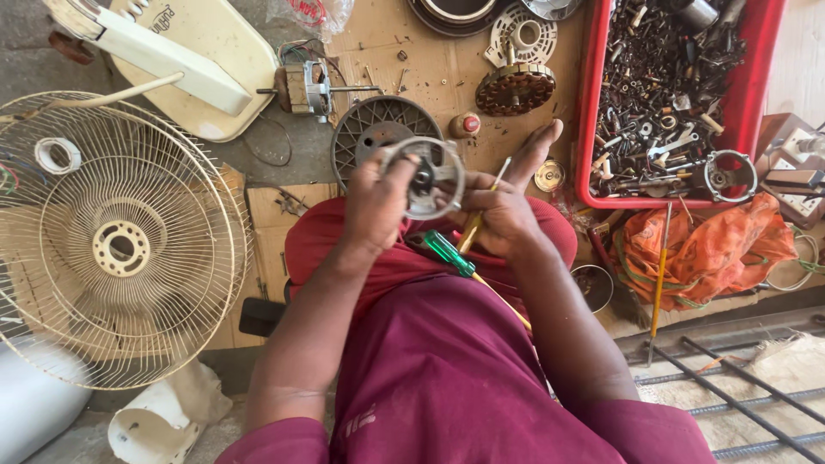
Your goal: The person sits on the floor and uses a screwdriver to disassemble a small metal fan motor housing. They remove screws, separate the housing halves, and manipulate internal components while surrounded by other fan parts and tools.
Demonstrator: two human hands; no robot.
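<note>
The left hand [375, 202] grips a round grey metal motor cover [427, 176], held up over the person's lap. The right hand [503, 210] touches the cover's other side and is closed on a thin yellow screwdriver [479, 219]. A green-handled screwdriver [449, 252] lies on the lap just below. A big wire fan guard [112, 249] lies on the floor to the left. A red tray [587, 112] full of screws and metal bits sits to the right.

Fan repair workshop on the floor; wire fan guard [120, 245], bare motor [305, 88], red tray of screws [756, 94], cardboard mat [430, 69]
</note>
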